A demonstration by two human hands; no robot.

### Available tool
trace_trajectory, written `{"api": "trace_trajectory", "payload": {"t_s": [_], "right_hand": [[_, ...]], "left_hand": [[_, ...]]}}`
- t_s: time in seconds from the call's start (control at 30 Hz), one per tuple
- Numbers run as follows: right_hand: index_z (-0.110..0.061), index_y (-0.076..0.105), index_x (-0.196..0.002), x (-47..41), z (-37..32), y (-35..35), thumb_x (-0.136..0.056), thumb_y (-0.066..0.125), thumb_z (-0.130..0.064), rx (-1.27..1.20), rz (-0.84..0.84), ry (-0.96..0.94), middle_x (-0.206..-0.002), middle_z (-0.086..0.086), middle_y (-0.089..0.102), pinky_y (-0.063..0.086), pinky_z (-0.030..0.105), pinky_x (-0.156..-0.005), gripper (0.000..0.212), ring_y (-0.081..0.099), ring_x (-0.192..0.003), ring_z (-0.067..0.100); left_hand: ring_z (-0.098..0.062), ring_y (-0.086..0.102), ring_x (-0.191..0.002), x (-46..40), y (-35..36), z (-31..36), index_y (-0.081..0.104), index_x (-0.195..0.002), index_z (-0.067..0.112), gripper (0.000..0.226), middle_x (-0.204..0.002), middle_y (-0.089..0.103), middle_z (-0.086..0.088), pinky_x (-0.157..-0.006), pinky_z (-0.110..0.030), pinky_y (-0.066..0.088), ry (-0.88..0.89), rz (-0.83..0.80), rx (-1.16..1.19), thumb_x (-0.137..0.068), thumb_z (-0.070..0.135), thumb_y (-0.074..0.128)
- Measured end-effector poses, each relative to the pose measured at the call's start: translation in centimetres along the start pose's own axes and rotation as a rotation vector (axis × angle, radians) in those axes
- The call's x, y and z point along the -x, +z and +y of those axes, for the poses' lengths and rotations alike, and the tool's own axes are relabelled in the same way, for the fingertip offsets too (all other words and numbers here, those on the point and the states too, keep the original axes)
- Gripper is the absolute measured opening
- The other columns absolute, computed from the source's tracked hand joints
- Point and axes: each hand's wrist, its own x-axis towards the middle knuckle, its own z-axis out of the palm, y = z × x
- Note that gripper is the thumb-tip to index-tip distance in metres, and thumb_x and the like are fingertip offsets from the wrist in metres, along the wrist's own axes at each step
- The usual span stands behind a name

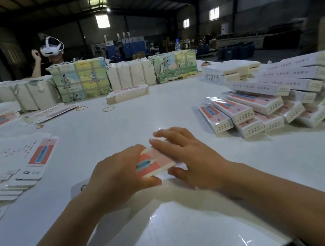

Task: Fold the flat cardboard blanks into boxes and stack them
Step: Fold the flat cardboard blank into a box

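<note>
Now I hold the half-folded box (157,159) on the worktop (135,119), well left of the finished stack (267,104), long axis spanning both hands: left hand (116,174) curls its fingers (138,148) round it, right hand (193,156), nearer that stack, presses flat.

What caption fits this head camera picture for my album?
Left hand grips a pink box, right hand presses it, at a table; finished boxes piled nearby.

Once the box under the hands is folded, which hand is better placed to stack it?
Right, probably: the right hand rests on the box, and the stack of finished boxes lies on that side; the left hand is nearer the flat blanks.
</note>
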Motion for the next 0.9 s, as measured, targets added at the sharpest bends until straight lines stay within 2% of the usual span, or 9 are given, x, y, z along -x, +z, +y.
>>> {"api": "trace_trajectory", "payload": {"t_s": [0.07, 0.13, 0.23, 0.37, 0.47, 0.6, 0.67, 0.8, 0.9], "right_hand": [[-0.018, 0.036, -0.146, -0.1, 0.1, 0.2, -0.085, 0.068, -0.028, 0.112, 0.005, -0.017, -0.144, 0.002, 0.042, 0.036, 0.035, -0.104, 0.069, 0.033, -0.127, 0.022], [-0.018, 0.041, -0.143, -0.1, 0.8, 0.0, -0.084, 0.068, -0.034, 0.143, 0.054, 0.065, -0.139, 0.003, 0.049, 0.041, 0.040, -0.097, 0.067, 0.041, -0.121, 0.025], [-0.019, 0.042, -0.142, -0.7, 3.9, -3.0, -0.086, 0.064, -0.039, 0.147, 0.206, 0.282, -0.134, 0.002, 0.052, 0.039, 0.036, -0.095, 0.063, 0.043, -0.115, 0.024], [-0.016, 0.052, -0.132, -1.1, 11.1, -9.5, -0.088, 0.062, -0.038, 0.214, 0.432, 0.564, -0.116, 0.007, 0.058, 0.037, 0.030, -0.074, 0.050, 0.043, -0.091, 0.016], [-0.016, 0.055, -0.124, 0.6, 16.4, -12.9, -0.090, 0.057, -0.043, 0.328, 0.532, 0.822, -0.116, 0.009, 0.053, 0.035, 0.029, -0.068, 0.043, 0.045, -0.084, 0.018], [-0.018, 0.054, -0.126, 3.7, 21.0, -13.4, -0.094, 0.043, -0.046, 0.516, 0.312, 1.132, -0.125, 0.013, 0.049, 0.039, 0.037, -0.075, 0.044, 0.050, -0.103, 0.030], [-0.018, 0.053, -0.125, 4.3, 21.9, -12.7, -0.094, 0.040, -0.048, 0.588, 0.206, 1.157, -0.126, 0.015, 0.049, 0.039, 0.041, -0.080, 0.045, 0.044, -0.113, 0.034], [-0.017, 0.055, -0.123, 3.5, 21.2, -13.4, -0.095, 0.038, -0.045, 0.733, 0.135, 1.123, -0.127, 0.014, 0.050, 0.037, 0.045, -0.092, 0.043, 0.041, -0.116, 0.034], [-0.015, 0.052, -0.129, 1.4, 18.1, -14.2, -0.097, 0.041, -0.035, 0.633, 0.307, 0.934, -0.134, 0.013, 0.048, 0.036, 0.044, -0.094, 0.040, 0.038, -0.122, 0.032]], "left_hand": [[-0.007, 0.055, -0.092, 0.1, 0.1, -0.2, 0.044, -0.129, 0.031, 0.069, -0.112, 0.054, 0.016, -0.077, -0.014, 0.044, 0.016, 0.032, -0.017, -0.071, 0.060, 0.067], [-0.019, 0.050, -0.115, 0.2, 0.2, -0.2, 0.048, -0.134, 0.019, 0.071, -0.130, 0.054, 0.000, -0.098, -0.033, 0.040, 0.069, 0.233, -0.065, -0.076, 0.052, 0.070], [-0.034, 0.051, -0.115, 0.1, 0.0, -0.4, 0.058, -0.124, 0.009, 0.061, -0.126, 0.058, -0.011, -0.092, -0.050, 0.043, 0.054, 0.453, -0.037, -0.076, 0.045, 0.062], [-0.026, 0.056, -0.107, -0.3, 2.2, -1.4, 0.068, -0.102, 0.022, 0.031, -0.110, 0.065, 0.002, -0.085, -0.041, 0.043, -0.046, 0.279, 0.040, -0.077, 0.041, 0.068], [-0.022, 0.055, -0.102, -0.7, 3.1, -1.8, 0.055, -0.083, 0.046, 0.026, -0.096, 0.059, 0.011, -0.089, -0.042, 0.044, -0.086, 0.141, 0.179, -0.065, 0.064, 0.047], [-0.026, 0.059, -0.096, -1.7, 4.1, -2.8, 0.048, -0.081, 0.052, 0.026, -0.091, 0.060, 0.009, -0.085, -0.048, 0.046, -0.081, 0.149, 0.221, -0.061, 0.067, 0.039], [-0.027, 0.060, -0.093, -1.8, 4.1, -2.7, 0.053, -0.083, 0.046, 0.030, -0.090, 0.062, 0.007, -0.083, -0.050, 0.047, -0.082, 0.154, 0.215, -0.062, 0.064, 0.042], [-0.026, 0.058, -0.093, -1.9, 3.6, -2.1, 0.067, -0.087, 0.031, 0.050, -0.092, 0.062, 0.005, -0.083, -0.048, 0.045, -0.078, 0.156, 0.166, -0.061, 0.064, 0.040], [-0.022, 0.054, -0.094, -1.8, 3.3, -1.7, 0.069, -0.092, 0.027, 0.056, -0.095, 0.059, 0.008, -0.086, -0.043, 0.043, -0.066, 0.152, 0.139, -0.062, 0.065, 0.040]]}}
